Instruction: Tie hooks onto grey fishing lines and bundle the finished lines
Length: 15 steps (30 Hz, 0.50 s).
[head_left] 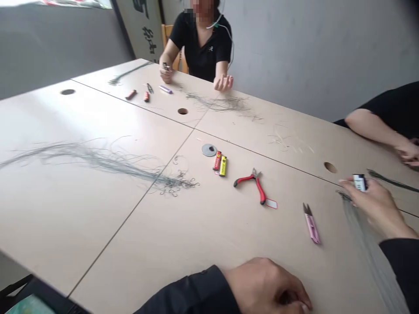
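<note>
Showing a pale beige laminate table [75, 235] from above, its smooth matte top crossed by thin seams and pierced by round grommet holes [182, 111], this view is described from left to right. At far left, a long hank of fine grey fibres [98, 159] is stretched across the surface, its wispy strands ending in tight curls near a seam. On the far side, a seated person in a black T-shirt [203, 48] is seen, with a small dark object gripped in one hand [166, 74] and the other hand [223, 82] held half open above a looser tangle of strands [218, 103]. Nearer the middle, a flat grey disc [209, 150] is placed beside a red lighter [216, 160] and a yellow lighter [223, 166], whose labels are too small to be read. Just right of these lies a pair of red-handled pliers [252, 185], with a pair of pink snips [310, 226] farther right. The left hand [266, 285], in a dark cuff, is rested curled on the table, and whether anything is held in it cannot be told. The right hand [376, 207] is closed narrowly, a small black-and-white lighter [359, 182] pinched in its fingers, just above a flat grey fibre bundle [363, 248] spread on the table. At far right, a third person's bare forearm [376, 126] is laid along the table.
</note>
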Each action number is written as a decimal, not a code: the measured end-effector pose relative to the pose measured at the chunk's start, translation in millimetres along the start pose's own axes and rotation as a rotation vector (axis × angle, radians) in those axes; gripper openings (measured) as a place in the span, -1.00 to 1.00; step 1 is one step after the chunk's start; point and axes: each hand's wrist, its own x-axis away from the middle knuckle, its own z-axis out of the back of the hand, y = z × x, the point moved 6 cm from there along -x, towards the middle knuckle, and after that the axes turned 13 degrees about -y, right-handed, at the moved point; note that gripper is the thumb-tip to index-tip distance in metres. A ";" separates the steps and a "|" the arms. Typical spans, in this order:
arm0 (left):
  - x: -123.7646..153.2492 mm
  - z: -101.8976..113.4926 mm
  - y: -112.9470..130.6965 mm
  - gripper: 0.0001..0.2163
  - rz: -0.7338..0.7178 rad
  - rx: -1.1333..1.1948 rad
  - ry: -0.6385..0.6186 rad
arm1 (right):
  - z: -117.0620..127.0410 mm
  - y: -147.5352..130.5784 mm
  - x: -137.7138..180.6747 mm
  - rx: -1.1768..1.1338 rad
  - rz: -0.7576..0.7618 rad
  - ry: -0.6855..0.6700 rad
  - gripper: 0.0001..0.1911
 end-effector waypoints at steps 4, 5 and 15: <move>-1.3 -3.3 -4.3 -0.75 0.009 0.021 -0.004 | -35.9 -55.8 32.8 -0.195 0.148 -0.205 -0.74; -2.5 -4.5 -4.9 -0.76 0.001 0.012 -0.005 | -50.4 -77.0 48.2 -0.185 0.206 -0.301 -0.70; -11.2 -5.0 -10.5 -0.82 -0.028 -0.152 -0.013 | -204.0 -222.4 213.8 0.046 0.673 -0.922 -0.91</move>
